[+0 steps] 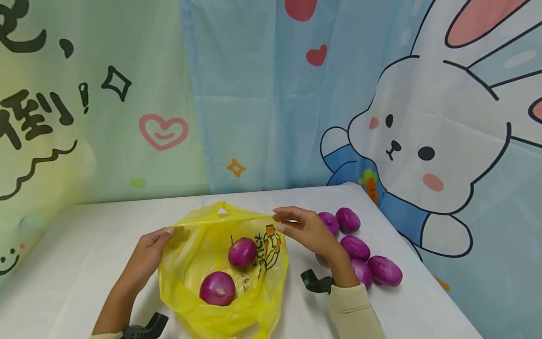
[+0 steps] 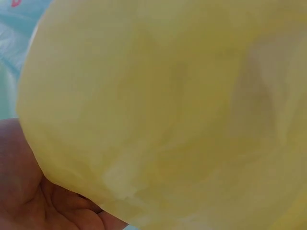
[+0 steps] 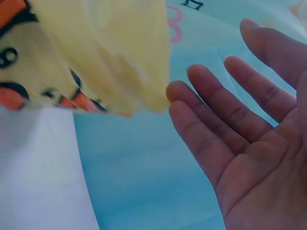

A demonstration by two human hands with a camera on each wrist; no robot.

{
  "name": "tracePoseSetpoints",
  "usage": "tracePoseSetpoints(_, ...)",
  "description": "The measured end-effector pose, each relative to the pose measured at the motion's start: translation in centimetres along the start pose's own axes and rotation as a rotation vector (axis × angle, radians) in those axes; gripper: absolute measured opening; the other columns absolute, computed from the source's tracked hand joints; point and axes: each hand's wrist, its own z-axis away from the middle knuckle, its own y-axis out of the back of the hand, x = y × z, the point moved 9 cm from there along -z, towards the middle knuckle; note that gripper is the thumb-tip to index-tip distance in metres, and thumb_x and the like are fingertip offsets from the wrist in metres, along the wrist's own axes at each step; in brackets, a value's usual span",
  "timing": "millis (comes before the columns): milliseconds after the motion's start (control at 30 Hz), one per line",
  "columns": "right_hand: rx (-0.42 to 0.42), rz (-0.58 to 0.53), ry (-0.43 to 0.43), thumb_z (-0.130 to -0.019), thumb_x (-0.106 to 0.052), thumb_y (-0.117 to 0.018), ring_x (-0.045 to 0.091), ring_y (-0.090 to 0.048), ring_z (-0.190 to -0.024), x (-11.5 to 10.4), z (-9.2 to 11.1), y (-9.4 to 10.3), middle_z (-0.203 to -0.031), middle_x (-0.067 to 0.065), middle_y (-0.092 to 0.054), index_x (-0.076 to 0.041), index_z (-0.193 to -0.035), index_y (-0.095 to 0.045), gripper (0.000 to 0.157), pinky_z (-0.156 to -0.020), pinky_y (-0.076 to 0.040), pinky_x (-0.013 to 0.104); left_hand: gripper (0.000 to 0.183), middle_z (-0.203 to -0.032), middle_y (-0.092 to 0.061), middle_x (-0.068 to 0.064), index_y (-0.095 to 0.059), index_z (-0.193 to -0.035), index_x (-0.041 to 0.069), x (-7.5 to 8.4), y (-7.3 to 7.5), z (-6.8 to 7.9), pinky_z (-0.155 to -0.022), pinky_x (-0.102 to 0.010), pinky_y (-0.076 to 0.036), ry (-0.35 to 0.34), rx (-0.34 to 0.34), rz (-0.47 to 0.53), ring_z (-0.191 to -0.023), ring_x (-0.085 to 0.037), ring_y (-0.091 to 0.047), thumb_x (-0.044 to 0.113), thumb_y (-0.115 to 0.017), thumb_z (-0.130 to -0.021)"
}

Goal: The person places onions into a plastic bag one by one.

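A yellow plastic bag lies on the table with its mouth spread wide. Inside it are two purple onions, one farther back and one nearer. My left hand grips the bag's left rim, thumb on the inner side; in the left wrist view the yellow film hides most of those fingers. At the right rim is my right hand. The right wrist view shows its fingers extended and spread, fingertips at the edge of the film, thumb apart.
Several loose purple onions lie on the white-covered table to the right of the bag, some partly behind the right hand and wrist. A printed cloth backdrop hangs behind the table. Each wrist wears a dark camera mount.
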Motion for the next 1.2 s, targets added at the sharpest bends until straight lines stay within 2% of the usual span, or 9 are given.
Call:
tracePoseSetpoints(133, 0.018, 0.026, 0.035, -0.093, -0.027, -0.067, 0.026, -0.058, -0.117, -0.2, 0.2, 1.4, -0.125, 0.007, -0.063, -0.013, -0.133, -0.059, 0.042, -0.090, -0.050, 0.035, 0.054, -0.130, -0.055, -0.022, -0.052, -0.133, -0.009, 0.0, 0.2, 0.0, -0.082, -0.016, -0.046, -0.004, 0.007, 0.007, -0.107, -0.021, -0.056, 0.036, -0.035, -0.107)
tracePoseSetpoints(267, 0.003, 0.066, 0.017, -0.092, -0.027, -0.069, 0.026, -0.058, -0.117, 0.7, 0.9, 2.9, -0.125, 0.008, -0.063, -0.012, -0.134, -0.058, 0.045, -0.090, -0.050, 0.034, 0.055, -0.129, -0.056, -0.021, -0.054, -0.132, -0.008, -0.2, 0.2, 0.1, -0.083, -0.017, -0.045, -0.011, 0.012, 0.016, -0.105, -0.019, -0.056, 0.037, -0.036, -0.106)
tracePoseSetpoints(467, 0.001, 0.168, 0.000, -0.092, -0.023, -0.069, 0.028, -0.058, -0.117, 2.8, 3.8, 6.0, -0.124, 0.008, -0.064, -0.009, -0.132, -0.058, 0.044, -0.090, -0.049, 0.030, 0.057, -0.134, -0.054, -0.021, -0.052, -0.135, -0.007, -0.2, 0.0, 0.0, -0.085, -0.015, -0.043, -0.025, 0.006, 0.035, -0.113, -0.021, -0.054, 0.039, -0.036, -0.106)
tracePoseSetpoints(600, 0.053, 0.164, 0.001, -0.093, -0.017, -0.068, 0.025, -0.058, -0.117, 4.4, 6.5, 8.7, -0.125, 0.009, -0.063, -0.004, -0.131, -0.058, 0.042, -0.089, -0.048, 0.024, 0.055, -0.132, -0.055, -0.021, -0.052, -0.134, -0.007, 0.0, 0.0, -0.2, -0.085, -0.016, -0.044, -0.034, 0.009, 0.039, -0.113, -0.025, -0.055, 0.038, -0.037, -0.106)
tracePoseSetpoints(800, 0.157, 0.178, -0.029, -0.094, -0.018, -0.066, -0.002, -0.054, -0.114, 6.8, 9.7, 10.7, -0.126, 0.011, -0.061, -0.003, -0.130, -0.058, 0.040, -0.086, -0.047, 0.020, 0.054, -0.128, -0.057, -0.022, -0.053, -0.133, -0.009, 0.3, 0.5, -0.2, -0.083, -0.020, -0.047, -0.032, 0.018, 0.022, -0.107, -0.024, -0.057, 0.036, -0.037, -0.106)
tracePoseSetpoints(1000, 0.296, 0.295, -0.064, -0.094, -0.020, -0.067, -0.009, -0.050, -0.112, 7.7, 12.0, 13.3, -0.124, 0.008, -0.061, -0.006, -0.131, -0.058, 0.040, -0.084, -0.045, 0.013, 0.053, -0.129, -0.057, -0.022, -0.053, -0.132, -0.009, 0.2, 0.6, -0.1, -0.085, -0.021, -0.047, -0.028, 0.014, 0.030, -0.109, -0.025, -0.057, 0.035, -0.037, -0.107)
tracePoseSetpoints(1200, 0.352, 0.367, -0.053, -0.092, -0.019, -0.069, -0.015, -0.041, -0.114, 8.4, 13.4, 14.9, -0.128, 0.005, -0.058, -0.005, -0.133, -0.056, 0.045, -0.087, -0.039, 0.008, 0.053, -0.132, -0.055, -0.022, -0.052, -0.133, -0.009, 0.3, 1.0, -0.1, -0.087, -0.022, -0.046, -0.007, 0.016, 0.022, -0.111, -0.026, -0.056, 0.034, -0.036, -0.107)
